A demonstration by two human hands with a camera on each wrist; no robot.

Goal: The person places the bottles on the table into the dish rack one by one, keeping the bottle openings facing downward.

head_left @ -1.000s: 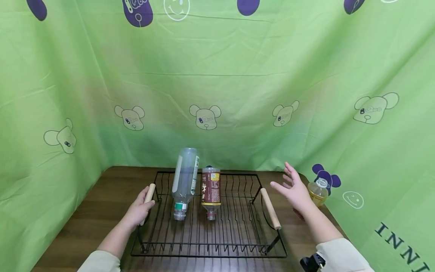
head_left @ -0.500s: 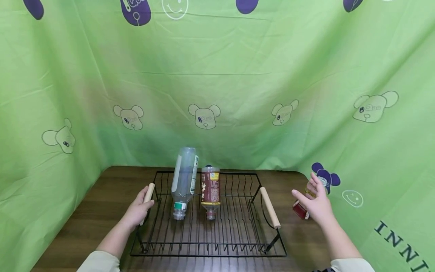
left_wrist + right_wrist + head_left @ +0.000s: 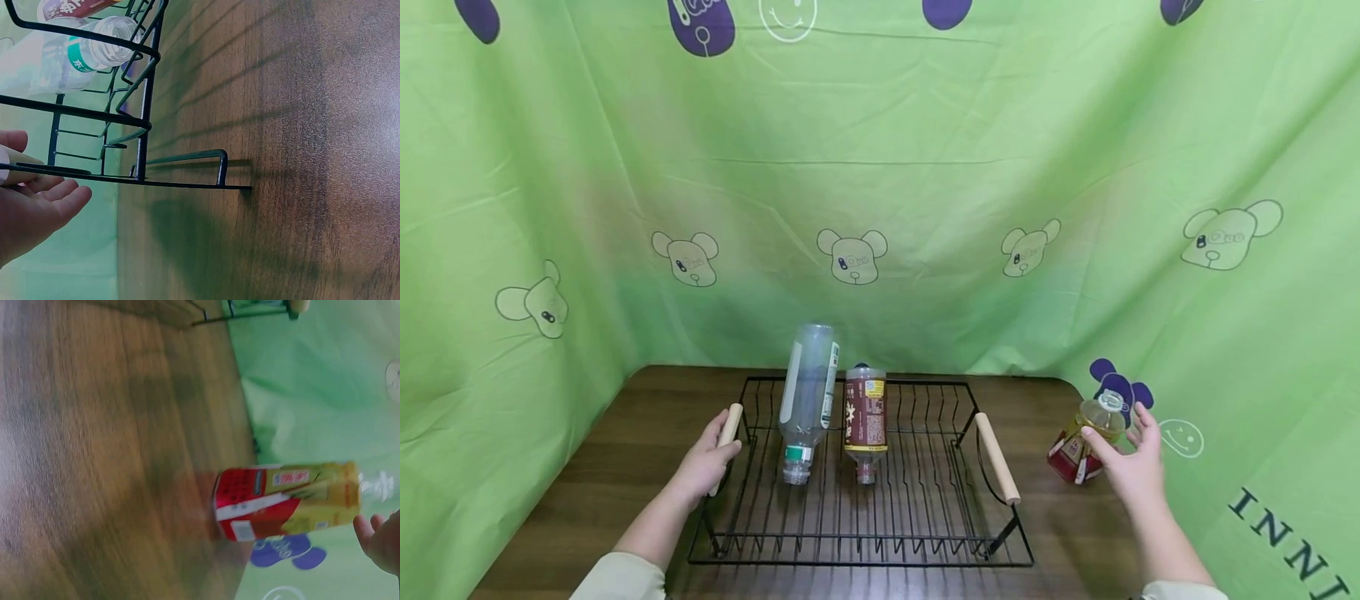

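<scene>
My left hand (image 3: 702, 465) holds the left wooden handle (image 3: 730, 426) of a black wire dish rack (image 3: 861, 564). A large clear bottle (image 3: 808, 387) with a green neck band lies neck toward me in the rack, and beside it a smaller bottle with a dark red label (image 3: 866, 412) points the same way. To the right of the rack, a bottle with a red and yellow label (image 3: 287, 500) stands upright and uncapped on the table. My right hand (image 3: 1135, 471) is at that bottle's right side, thumb and fingers spread apart around its upper part.
The rack's right wooden handle (image 3: 997, 458) lies between the rack and the standing bottle. Beneath everything is a brown wood-grain table (image 3: 587, 500). A green printed cloth (image 3: 880, 183) rises at the back and along both sides.
My right hand has moved right, passing in front of the red and yellow bottle to its right side. The left hand and the two bottles in the rack stay put.
</scene>
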